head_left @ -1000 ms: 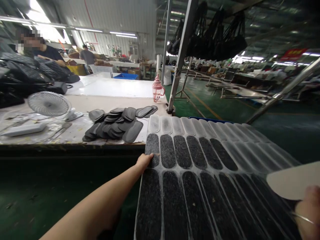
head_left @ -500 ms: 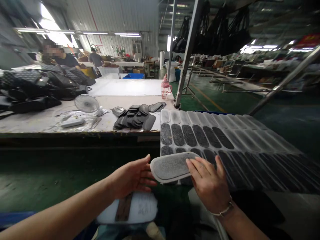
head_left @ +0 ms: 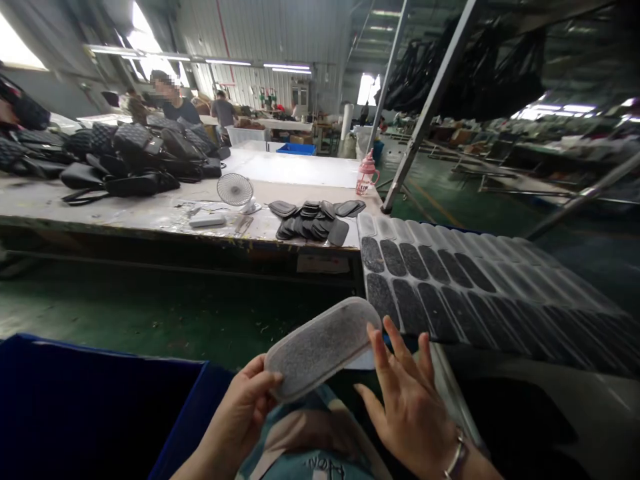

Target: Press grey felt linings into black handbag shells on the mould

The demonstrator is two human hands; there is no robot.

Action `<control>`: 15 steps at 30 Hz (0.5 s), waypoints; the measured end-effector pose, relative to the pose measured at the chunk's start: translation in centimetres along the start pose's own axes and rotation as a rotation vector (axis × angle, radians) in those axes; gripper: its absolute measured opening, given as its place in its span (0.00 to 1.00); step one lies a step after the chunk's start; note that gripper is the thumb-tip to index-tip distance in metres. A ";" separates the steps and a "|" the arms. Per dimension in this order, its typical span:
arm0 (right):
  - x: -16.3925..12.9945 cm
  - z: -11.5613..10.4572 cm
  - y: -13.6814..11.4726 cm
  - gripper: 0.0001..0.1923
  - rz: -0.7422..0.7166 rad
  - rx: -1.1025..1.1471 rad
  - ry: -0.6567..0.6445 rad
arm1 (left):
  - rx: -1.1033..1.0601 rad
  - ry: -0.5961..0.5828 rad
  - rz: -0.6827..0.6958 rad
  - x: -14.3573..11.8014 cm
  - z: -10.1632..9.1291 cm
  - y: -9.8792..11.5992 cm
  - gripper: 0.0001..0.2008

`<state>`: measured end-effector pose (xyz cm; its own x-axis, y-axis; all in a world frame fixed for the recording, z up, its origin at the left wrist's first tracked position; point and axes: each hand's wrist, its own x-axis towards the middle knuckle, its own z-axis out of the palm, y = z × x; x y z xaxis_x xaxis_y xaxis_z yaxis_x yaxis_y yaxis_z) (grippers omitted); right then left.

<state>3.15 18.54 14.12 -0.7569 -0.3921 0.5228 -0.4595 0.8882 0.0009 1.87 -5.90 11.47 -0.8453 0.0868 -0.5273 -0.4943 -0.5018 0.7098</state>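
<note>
A grey oblong panel with rounded ends and a pale rim is tilted in front of me, its right end higher. My left hand pinches its lower left end between thumb and fingers. Beside the other end, my right hand has its fingers spread, and a fingertip overlaps the panel's edge; whether it touches I cannot tell. A bracelet circles that wrist. Rows of similar oblong pieces, some dark and some pale, lie on a surface to the right.
A heap of dark rounded pieces lies on the worktable, near a small fan and a pink bottle. Black bags are piled at left. A blue bin stands lower left; a metal post rises at right.
My left hand has closed on the panel's left end, and my right hand has loosened with fingers spread. The panel tilts more now. The view has swung left, bringing the blue bin into sight.
</note>
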 end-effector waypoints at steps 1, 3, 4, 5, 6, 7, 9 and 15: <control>0.0 -0.6 -0.6 0.41 0.002 0.018 -0.013 | 0.006 0.014 0.023 -0.3 -0.9 0.0 0.14; 0.2 -1.6 -1.4 0.40 -0.007 0.051 -0.006 | 0.021 0.018 0.067 -0.8 -2.4 0.0 0.14; 0.2 -1.9 -1.6 0.40 0.003 0.066 0.013 | 0.029 0.008 0.083 -0.9 -3.0 0.0 0.14; 0.3 -2.1 -1.6 0.40 0.031 0.082 0.036 | 0.037 -0.005 0.092 -1.1 -3.5 0.1 0.14; 0.3 -2.2 -1.6 0.40 0.071 0.103 0.060 | 0.043 -0.021 0.094 -1.2 -3.9 0.2 0.13; 0.3 -2.1 -1.4 0.40 0.121 0.130 0.076 | 0.045 -0.038 0.088 -1.2 -4.2 0.3 0.13; 0.2 -1.8 -1.0 0.40 0.233 0.216 0.074 | 0.043 -0.066 0.059 -1.2 -4.7 0.6 0.13; -0.9 -0.6 -0.4 0.40 0.641 0.840 -0.087 | 0.058 -0.073 -0.016 -0.4 -5.4 1.6 0.15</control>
<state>4.33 18.67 14.12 -0.9871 0.0460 0.1536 -0.1107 0.4974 -0.8604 2.55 -11.36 10.34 -0.8487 0.1583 -0.5046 -0.5169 -0.4496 0.7285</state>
